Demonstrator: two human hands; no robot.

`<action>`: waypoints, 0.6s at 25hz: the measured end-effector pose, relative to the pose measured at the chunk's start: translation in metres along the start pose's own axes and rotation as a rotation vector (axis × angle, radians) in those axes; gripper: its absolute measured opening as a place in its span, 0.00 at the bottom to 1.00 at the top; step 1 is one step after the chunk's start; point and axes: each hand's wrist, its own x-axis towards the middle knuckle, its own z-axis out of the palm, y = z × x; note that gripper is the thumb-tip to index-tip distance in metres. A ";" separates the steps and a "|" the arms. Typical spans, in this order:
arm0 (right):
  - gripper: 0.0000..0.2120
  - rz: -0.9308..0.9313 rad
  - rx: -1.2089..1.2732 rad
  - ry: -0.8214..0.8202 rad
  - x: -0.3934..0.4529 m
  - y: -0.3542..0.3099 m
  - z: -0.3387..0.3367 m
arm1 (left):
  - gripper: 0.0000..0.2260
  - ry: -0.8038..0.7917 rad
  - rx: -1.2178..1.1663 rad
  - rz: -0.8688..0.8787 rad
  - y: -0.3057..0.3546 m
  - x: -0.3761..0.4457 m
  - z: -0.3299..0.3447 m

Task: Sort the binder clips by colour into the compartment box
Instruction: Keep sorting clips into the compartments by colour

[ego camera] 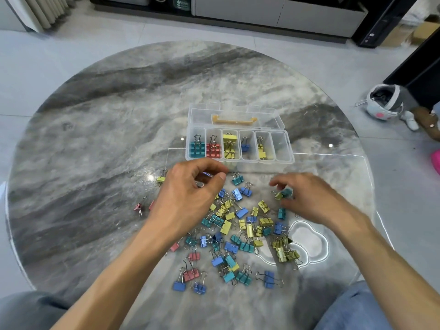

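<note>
A home living room: round marble table [119,110], tiled floor [71,44], low cabinet [273,13].

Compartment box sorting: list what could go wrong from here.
1. The clear plastic compartment box holds yellow binder clips in two separate compartments, so one colour may end up split.
2. The right hand grips what look like a teal and a yellow-green clip together; both could drop into one compartment.
3. Loose red clips lie apart, left of the left hand, and could be overlooked.
</note>
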 end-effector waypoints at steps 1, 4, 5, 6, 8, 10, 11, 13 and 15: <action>0.13 0.000 -0.034 -0.057 0.003 0.002 0.005 | 0.06 0.000 0.001 -0.005 -0.001 -0.001 0.000; 0.08 -0.014 -0.062 -0.088 0.014 0.003 0.014 | 0.06 0.006 0.003 -0.014 0.000 -0.002 0.000; 0.08 -0.012 -0.058 -0.090 0.016 0.004 0.017 | 0.06 0.007 0.001 -0.013 0.001 -0.001 0.000; 0.07 -0.008 -0.043 -0.076 0.017 0.004 0.018 | 0.06 0.007 -0.003 -0.012 0.002 0.000 0.000; 0.08 -0.009 0.003 -0.011 0.014 0.004 0.017 | 0.06 0.011 -0.010 -0.011 0.003 0.000 -0.001; 0.10 0.018 0.003 0.047 0.006 0.006 0.013 | 0.07 0.017 -0.017 -0.008 0.003 0.001 -0.002; 0.11 0.041 -0.016 0.059 0.004 0.008 0.010 | 0.06 0.023 -0.018 -0.008 0.002 0.001 -0.003; 0.11 0.101 -0.024 -0.003 0.000 0.010 0.005 | 0.06 0.037 -0.012 -0.004 0.001 0.002 -0.003; 0.09 0.123 -0.015 -0.075 0.002 0.010 0.007 | 0.05 0.035 0.003 -0.007 -0.001 0.001 -0.001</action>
